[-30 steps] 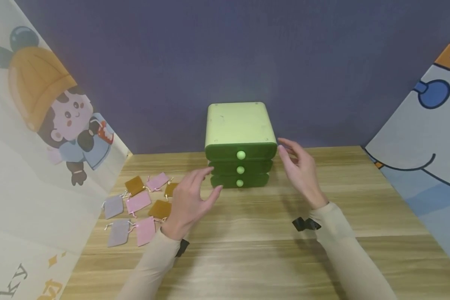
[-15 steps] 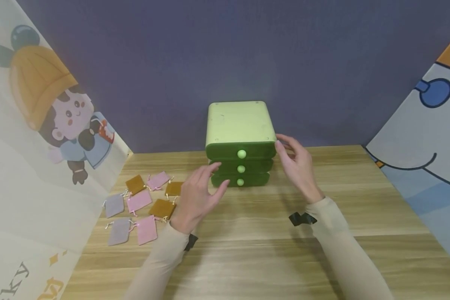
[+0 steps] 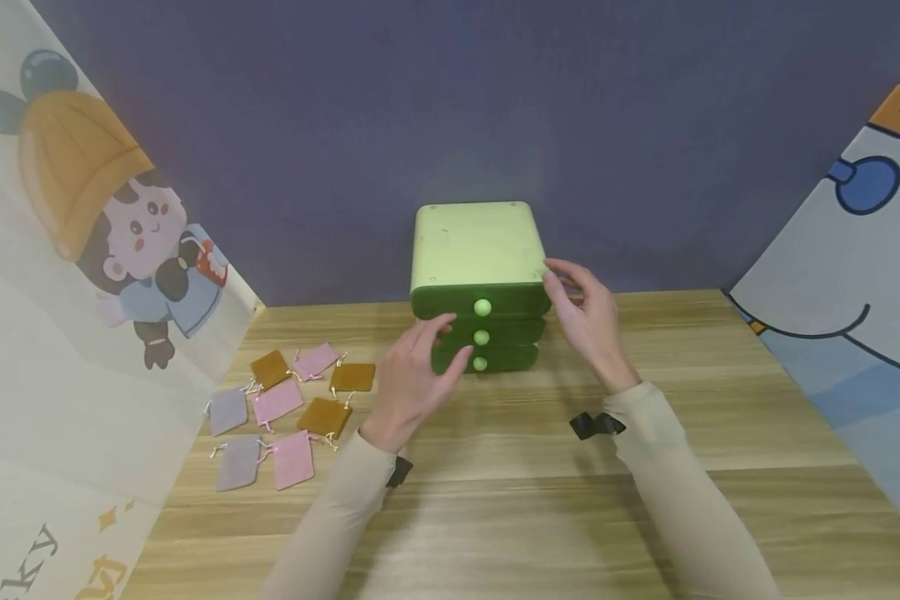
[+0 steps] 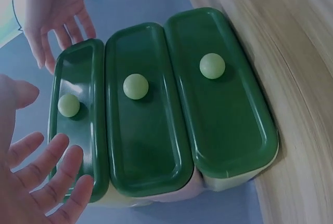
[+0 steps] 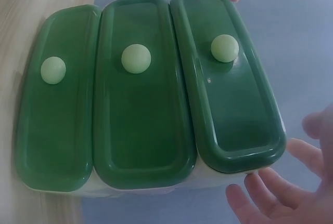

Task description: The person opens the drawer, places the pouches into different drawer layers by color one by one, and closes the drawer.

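Observation:
A small chest of drawers (image 3: 480, 242) with a pale green top and three dark green drawer fronts stands against the back wall. Each front carries a round light green knob (image 3: 482, 307), and all three drawers are pushed in. My left hand (image 3: 412, 379), its fingers loosely spread, overlaps the left part of the lower fronts in the head view and holds nothing. At the chest's upper right edge is my right hand (image 3: 588, 321), fingertips right by the corner of the top drawer (image 5: 234, 89). In the right wrist view its fingers are spread, lightly bent.
Several small drawstring pouches, grey (image 3: 238, 463), pink (image 3: 294, 460) and brown (image 3: 326, 417), lie on the wooden table (image 3: 495, 517) left of the chest. A dark blue wall (image 3: 480, 100) rises behind, with printed panels (image 3: 30, 375) at both sides.
My left hand has moved right and slightly up, from beside the chest to in front of its drawers. My right hand has shifted a little left, closer to the chest's upper corner.

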`<state>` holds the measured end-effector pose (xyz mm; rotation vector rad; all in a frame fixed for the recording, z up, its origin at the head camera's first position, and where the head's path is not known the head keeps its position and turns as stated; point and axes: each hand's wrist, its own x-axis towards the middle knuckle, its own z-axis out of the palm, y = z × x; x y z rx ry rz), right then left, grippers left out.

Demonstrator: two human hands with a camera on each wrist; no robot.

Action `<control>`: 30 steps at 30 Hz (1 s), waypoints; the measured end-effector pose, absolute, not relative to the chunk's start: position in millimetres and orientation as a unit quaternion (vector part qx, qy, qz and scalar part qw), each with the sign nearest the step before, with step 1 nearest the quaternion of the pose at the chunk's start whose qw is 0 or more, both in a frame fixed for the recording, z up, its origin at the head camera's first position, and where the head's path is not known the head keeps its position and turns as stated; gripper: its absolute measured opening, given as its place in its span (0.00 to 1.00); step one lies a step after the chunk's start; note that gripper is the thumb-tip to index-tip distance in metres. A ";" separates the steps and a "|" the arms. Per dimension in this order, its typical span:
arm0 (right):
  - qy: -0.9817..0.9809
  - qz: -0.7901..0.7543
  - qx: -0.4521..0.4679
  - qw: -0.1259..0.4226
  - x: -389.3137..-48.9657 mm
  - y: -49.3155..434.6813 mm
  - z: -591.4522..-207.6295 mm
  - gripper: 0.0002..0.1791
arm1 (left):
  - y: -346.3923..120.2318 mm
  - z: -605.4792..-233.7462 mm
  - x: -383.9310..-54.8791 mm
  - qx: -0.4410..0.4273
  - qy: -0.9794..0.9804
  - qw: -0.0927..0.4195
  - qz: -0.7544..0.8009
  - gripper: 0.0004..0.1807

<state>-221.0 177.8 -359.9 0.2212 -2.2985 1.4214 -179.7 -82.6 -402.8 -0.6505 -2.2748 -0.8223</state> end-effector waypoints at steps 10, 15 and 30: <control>-0.829 0.518 0.075 0.199 -227.9 179.2 -360.9 0.22 | -66.6 -404.4 -192.9 -0.234 -0.862 0.319 -0.317 0.24; -0.829 0.521 0.076 0.189 -231.2 179.4 -361.6 0.23 | -59.7 -404.9 -198.4 -0.224 -0.860 0.326 -0.322 0.22; -0.822 0.537 0.065 0.178 -231.5 177.1 -360.4 0.23 | -43.0 -405.9 -212.5 -0.204 -0.854 0.338 -0.339 0.18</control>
